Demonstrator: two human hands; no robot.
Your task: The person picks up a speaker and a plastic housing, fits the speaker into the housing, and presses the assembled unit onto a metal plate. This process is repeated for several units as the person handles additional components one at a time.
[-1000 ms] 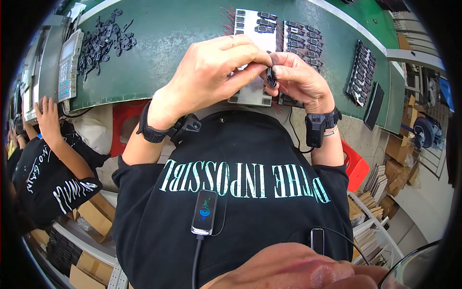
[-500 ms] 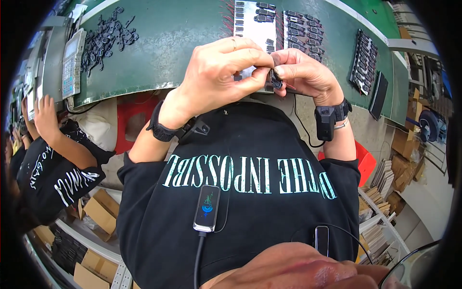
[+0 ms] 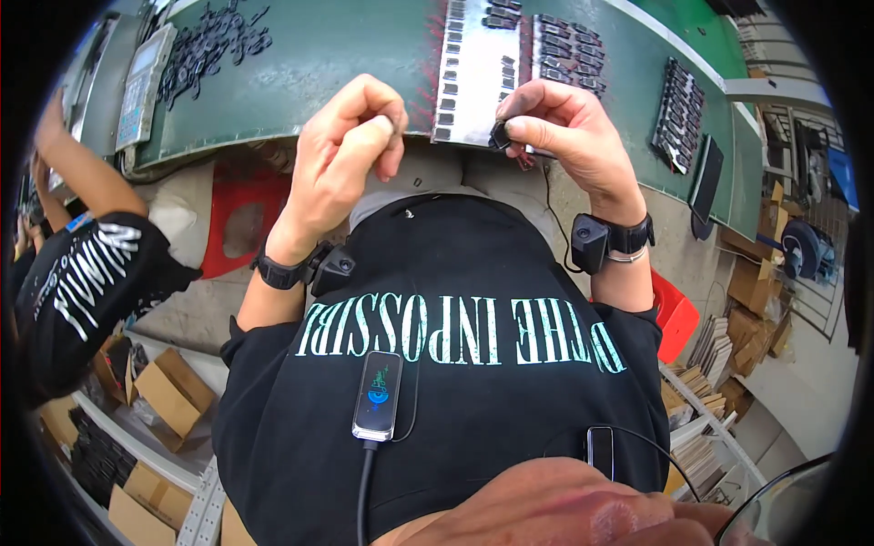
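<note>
Since a moment ago the two hands have drawn apart. Right hand (image 3: 569, 136) pinches a small black plastic part (image 3: 500, 136) between thumb and fingers, just over the grey slotted metal tray (image 3: 473, 82) on the green desk (image 3: 309, 73). Left hand (image 3: 341, 155) is loosely curled, holding nothing visible.

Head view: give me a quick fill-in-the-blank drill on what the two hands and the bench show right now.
1. The small black part is pinched in the fingers of the ____ hand.
2. The left hand and the right hand are held ____, not touching each other.
3. The light metal tray with rows of black parts lies on a bench top coloured ____.
4. Each wrist carries a ____ strap with a small device.

Missing words: right; apart; green; black
</note>
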